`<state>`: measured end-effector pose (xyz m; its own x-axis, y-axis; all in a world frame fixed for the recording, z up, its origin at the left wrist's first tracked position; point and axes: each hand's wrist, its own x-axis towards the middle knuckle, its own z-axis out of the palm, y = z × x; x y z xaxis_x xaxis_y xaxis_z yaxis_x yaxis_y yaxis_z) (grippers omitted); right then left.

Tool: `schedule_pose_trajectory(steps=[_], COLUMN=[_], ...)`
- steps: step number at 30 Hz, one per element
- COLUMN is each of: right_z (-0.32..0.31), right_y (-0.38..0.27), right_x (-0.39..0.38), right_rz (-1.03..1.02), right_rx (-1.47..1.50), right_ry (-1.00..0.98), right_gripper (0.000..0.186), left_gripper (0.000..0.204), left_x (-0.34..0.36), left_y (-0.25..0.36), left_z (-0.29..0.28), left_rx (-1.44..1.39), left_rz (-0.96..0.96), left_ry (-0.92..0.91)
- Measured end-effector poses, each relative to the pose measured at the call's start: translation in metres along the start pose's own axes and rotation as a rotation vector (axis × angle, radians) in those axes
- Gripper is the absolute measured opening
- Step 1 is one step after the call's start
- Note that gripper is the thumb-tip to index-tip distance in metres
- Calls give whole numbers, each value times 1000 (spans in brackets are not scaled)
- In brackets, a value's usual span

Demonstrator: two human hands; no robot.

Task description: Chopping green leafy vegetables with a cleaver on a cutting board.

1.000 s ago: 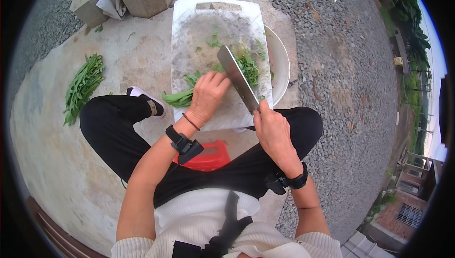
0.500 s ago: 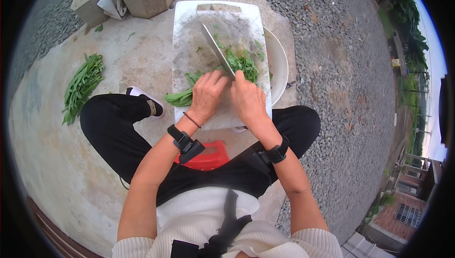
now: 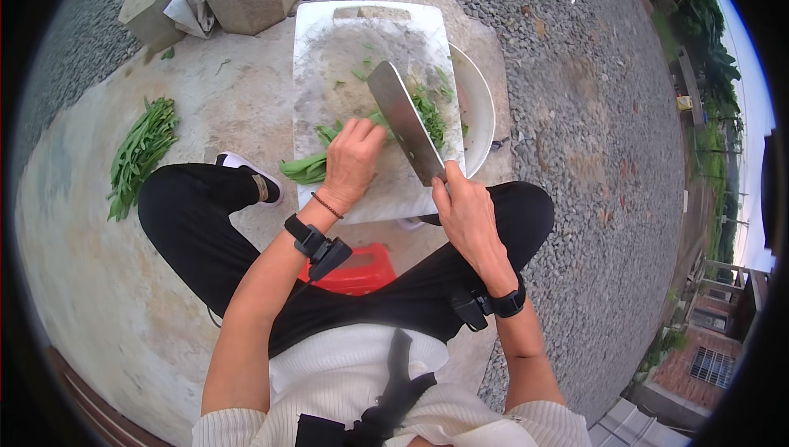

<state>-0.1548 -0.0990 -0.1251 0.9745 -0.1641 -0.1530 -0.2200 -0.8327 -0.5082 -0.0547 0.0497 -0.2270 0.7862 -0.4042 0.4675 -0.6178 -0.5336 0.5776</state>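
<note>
Cleaver [image 3: 408, 124] drawn back; right grip [image 3: 468, 210] clasps it, left grip [image 3: 353, 161] pins greens [image 3: 306, 169]; basin [image 3: 482, 102] holds green scrap [image 3: 464, 130].

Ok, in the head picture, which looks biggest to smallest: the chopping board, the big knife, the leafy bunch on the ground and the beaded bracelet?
1. Chopping board, easily the largest
2. Leafy bunch and big knife, too close to rank
3. Beaded bracelet, clearly the smallest
</note>
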Motion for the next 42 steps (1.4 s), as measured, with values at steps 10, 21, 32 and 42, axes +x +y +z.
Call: schedule_pose_trajectory(steps=[10,21,32,42], right_z=[34,46,15,-7], right_y=[-17,-15,12,-1], right_x=[11,50,13,0], right_rz=[-106,-123,131,31], right_rx=[-325,-161,28,-23], right_ry=[8,58,73,-33], right_gripper=[11,16,19,15], left_gripper=[12,21,30,22], left_x=[-3,-8,6,9], left_y=[0,11,-6,2], left_z=[0,-11,-3,-4], left_rx=[93,198,36,34], left_rz=[20,111,70,24], left_ry=[1,-24,34,-2])
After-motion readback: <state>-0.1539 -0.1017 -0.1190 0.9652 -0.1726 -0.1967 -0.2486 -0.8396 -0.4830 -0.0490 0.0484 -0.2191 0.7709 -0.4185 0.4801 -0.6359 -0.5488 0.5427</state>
